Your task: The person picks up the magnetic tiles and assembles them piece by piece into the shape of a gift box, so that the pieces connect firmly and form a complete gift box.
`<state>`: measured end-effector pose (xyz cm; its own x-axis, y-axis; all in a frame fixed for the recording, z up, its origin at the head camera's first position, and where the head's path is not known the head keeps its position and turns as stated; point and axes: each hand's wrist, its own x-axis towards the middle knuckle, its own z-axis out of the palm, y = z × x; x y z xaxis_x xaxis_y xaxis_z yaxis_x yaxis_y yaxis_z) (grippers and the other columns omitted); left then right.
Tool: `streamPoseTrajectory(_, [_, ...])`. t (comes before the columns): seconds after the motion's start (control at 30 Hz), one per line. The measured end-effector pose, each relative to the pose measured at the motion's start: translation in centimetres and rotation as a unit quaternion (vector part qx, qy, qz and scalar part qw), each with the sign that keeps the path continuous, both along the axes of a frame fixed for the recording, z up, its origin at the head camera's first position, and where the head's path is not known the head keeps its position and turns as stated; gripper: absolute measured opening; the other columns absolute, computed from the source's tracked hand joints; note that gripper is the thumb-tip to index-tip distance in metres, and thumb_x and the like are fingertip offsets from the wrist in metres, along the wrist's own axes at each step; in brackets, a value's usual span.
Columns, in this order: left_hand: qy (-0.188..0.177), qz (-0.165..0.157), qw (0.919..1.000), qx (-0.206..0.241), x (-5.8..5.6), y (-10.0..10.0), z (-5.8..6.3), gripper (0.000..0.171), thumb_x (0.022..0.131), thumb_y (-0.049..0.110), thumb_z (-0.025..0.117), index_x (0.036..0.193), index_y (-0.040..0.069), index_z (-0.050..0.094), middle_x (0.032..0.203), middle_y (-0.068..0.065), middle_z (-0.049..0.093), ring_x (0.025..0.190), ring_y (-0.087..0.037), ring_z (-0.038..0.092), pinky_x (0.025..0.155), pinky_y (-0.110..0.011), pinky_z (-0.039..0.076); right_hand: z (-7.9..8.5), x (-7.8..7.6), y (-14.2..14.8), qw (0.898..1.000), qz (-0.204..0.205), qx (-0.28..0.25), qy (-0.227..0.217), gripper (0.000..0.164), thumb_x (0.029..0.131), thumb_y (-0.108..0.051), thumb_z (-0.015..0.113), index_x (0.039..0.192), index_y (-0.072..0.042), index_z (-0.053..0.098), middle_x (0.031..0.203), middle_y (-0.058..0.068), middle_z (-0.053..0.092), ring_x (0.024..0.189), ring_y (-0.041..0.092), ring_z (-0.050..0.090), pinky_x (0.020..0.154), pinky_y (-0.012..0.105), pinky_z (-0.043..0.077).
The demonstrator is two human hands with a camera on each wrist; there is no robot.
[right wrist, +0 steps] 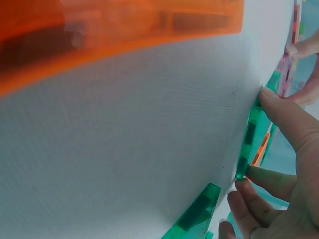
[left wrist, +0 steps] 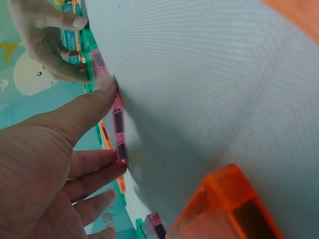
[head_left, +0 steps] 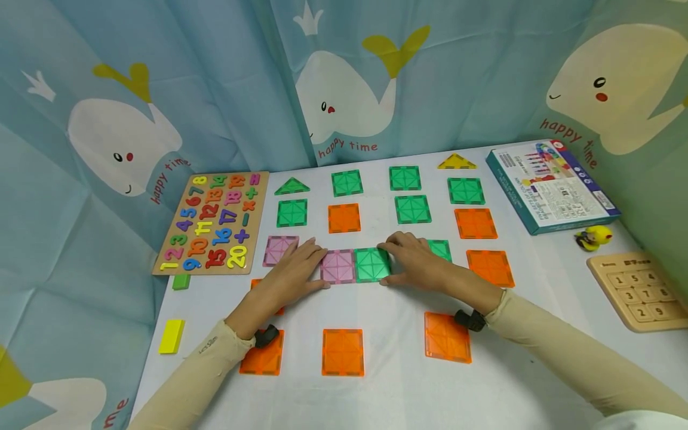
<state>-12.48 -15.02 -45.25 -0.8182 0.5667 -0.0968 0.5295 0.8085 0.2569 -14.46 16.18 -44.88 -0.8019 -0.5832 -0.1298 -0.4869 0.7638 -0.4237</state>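
Observation:
Side by side at the middle of the table lie a pink see-through square tile and a green square tile, their facing edges together. My left hand holds the pink tile, thumb at its near corner and fingers at the far one; the left wrist view shows that grip along the tile's edge. On the other side, my right hand grips the green tile between thumb and fingertips. Another pink tile lies just beyond the left fingers. A further green tile is partly hidden behind the right hand.
Orange tiles lie nearer me, more green tiles farther off. A number board stands back left; a yellow block is at the left edge. On the right are a box, a small figure and a wooden number puzzle.

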Motion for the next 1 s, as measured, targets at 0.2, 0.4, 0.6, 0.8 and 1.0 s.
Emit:
streamPoseTrajectory(0.2, [-0.033,0.018,0.9993,0.003,-0.3,-0.3,0.2,0.079,0.097,0.050,0.074,0.156,0.004,0.049,0.158,-0.015,0.050,0.158,-0.037,0.029,0.130,-0.056,0.016,0.2,-0.2,0.2,1.000,0.003,-0.003,0.002,0.081,0.085,-0.042,0.089,0.150,-0.004,0.057,0.138,0.015,0.053,0.127,0.035,0.048,0.096,0.050,0.038])
streamPoseTrajectory(0.4, [-0.031,0.058,0.9972,0.034,-1.7,-1.3,1.3,0.073,0.099,0.045,0.074,0.157,0.008,0.050,0.157,-0.015,0.050,0.149,-0.035,0.044,0.124,-0.053,0.035,2.0,-1.8,1.4,1.000,-0.017,-0.022,0.001,0.078,0.088,-0.038,0.088,0.151,-0.004,0.055,0.143,0.020,0.053,0.131,0.040,0.049,0.108,0.061,0.039])
streamPoseTrajectory(0.6, [-0.019,0.081,0.9935,0.078,-4.2,-2.2,2.1,0.068,0.103,0.042,0.070,0.157,0.008,0.047,0.153,-0.016,0.052,0.141,-0.035,0.051,0.121,-0.054,0.039,4.1,-5.0,3.8,0.998,-0.046,-0.045,-0.004,0.077,0.095,-0.030,0.082,0.155,0.002,0.047,0.154,0.029,0.043,0.139,0.048,0.043,0.116,0.067,0.037])
streamPoseTrajectory(0.8, [-0.043,0.092,0.9908,0.089,-6.9,-2.0,1.6,0.072,0.104,0.045,0.066,0.161,0.009,0.041,0.159,-0.017,0.046,0.147,-0.036,0.045,0.125,-0.054,0.033,4.5,-8.2,6.1,0.995,-0.084,-0.033,-0.049,0.081,0.096,-0.032,0.080,0.159,0.000,0.040,0.158,0.030,0.037,0.141,0.048,0.042,0.116,0.067,0.039])
streamPoseTrajectory(1.0, [-0.054,0.088,0.9918,0.076,-9.0,-1.0,0.7,0.077,0.102,0.048,0.068,0.163,0.009,0.039,0.164,-0.017,0.041,0.152,-0.035,0.039,0.127,-0.053,0.030,3.1,-10.2,7.1,0.992,-0.097,-0.007,-0.083,0.083,0.097,-0.033,0.079,0.161,0.001,0.037,0.160,0.032,0.033,0.142,0.050,0.039,0.117,0.068,0.035])
